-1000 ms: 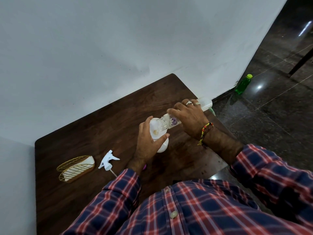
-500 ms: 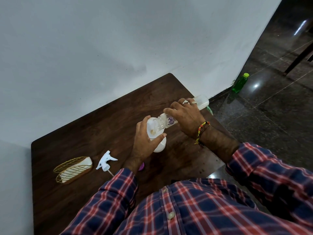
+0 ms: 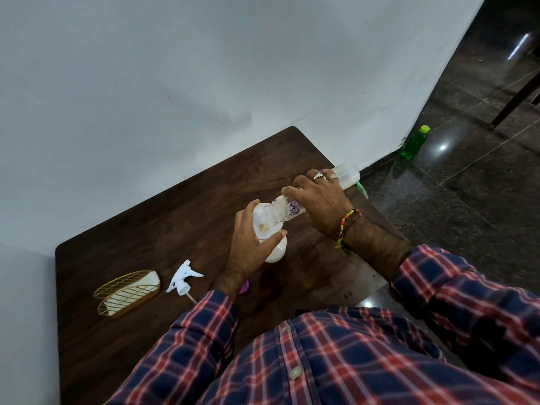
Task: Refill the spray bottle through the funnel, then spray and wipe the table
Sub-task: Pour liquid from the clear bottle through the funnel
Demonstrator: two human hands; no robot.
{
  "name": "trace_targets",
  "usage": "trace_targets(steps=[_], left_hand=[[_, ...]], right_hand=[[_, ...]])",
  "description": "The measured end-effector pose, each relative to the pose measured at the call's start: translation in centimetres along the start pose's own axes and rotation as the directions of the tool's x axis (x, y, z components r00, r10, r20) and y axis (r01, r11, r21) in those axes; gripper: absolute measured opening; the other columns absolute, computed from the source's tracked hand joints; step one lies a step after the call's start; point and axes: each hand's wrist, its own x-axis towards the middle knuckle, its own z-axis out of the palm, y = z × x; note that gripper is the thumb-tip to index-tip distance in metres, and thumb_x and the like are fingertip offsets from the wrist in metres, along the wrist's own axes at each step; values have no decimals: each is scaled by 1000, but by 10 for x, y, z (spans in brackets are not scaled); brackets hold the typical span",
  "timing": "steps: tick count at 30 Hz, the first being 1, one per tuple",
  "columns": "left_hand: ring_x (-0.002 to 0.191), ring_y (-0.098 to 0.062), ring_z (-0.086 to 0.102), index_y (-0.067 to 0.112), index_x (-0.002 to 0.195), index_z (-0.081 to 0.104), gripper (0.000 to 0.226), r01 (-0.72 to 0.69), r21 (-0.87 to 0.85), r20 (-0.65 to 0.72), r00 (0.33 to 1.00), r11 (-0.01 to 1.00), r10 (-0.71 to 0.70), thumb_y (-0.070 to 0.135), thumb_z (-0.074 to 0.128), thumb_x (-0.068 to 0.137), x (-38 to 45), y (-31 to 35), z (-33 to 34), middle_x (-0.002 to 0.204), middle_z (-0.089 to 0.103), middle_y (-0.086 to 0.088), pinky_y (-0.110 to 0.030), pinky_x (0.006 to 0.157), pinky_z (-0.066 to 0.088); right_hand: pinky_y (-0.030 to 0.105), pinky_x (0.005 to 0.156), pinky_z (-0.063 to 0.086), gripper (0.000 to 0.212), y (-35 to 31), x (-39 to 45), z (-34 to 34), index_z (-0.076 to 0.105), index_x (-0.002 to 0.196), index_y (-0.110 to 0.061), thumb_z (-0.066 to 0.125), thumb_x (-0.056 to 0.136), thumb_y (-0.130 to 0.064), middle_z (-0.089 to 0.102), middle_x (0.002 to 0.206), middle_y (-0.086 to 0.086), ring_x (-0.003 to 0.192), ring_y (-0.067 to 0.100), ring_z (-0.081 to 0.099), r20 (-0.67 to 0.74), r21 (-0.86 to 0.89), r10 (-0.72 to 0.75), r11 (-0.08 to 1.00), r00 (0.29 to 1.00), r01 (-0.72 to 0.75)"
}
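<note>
Pouring stage under way. The left hand (image 3: pixel 248 252) is wrapped around the white spray bottle (image 3: pixel 276 251), which stands on the table (image 3: pixel 140 229) near its right edge, with the thumb against the white funnel (image 3: pixel 260 222) seated in its neck; this grip evidently steadies both against tipping. The right hand (image 3: pixel 320 200) is closed around a clear refill bottle (image 3: pixel 292 210), tilted so its mouth sits inside the funnel bowl and its base points up and away. The tilt appears chosen to drain the contents; no stream is discernible. The trigger spray head (image 3: pixel 184 277) lies detached on the table left of the hands, kept off so the neck stays open. A gold wire holder (image 3: pixel 127 290) with white material lies further left, presumably for wiping. A purple cap (image 3: pixel 245 287) lies partly hidden under the left wrist. Spraying and wiping are not yet begun.
</note>
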Motion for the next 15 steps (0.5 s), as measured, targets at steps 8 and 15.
trace_targets(steps=[8, 15], left_hand=[[119, -8, 42, 20, 145, 34, 90, 7, -3, 5, 1000, 1000, -7, 46, 81, 73, -1, -1, 0, 140, 41, -3, -26, 94, 41], [118, -7, 41, 20, 145, 34, 89, 16, 12, 10, 1000, 1000, -16, 46, 80, 73, 0, 0, 0, 141, 41, -3, -24, 93, 40]], right_hand=[[51, 107, 33, 55, 0, 0, 0, 51, 128, -30, 66, 79, -11, 58, 122, 4, 120, 31, 50, 7, -12, 1, 1000, 1000, -1], [52, 106, 34, 57, 0, -1, 0, 51, 128, -29, 68, 77, -8, 58, 122, 4, 119, 32, 50, 11, -22, 3, 1000, 1000, -2]])
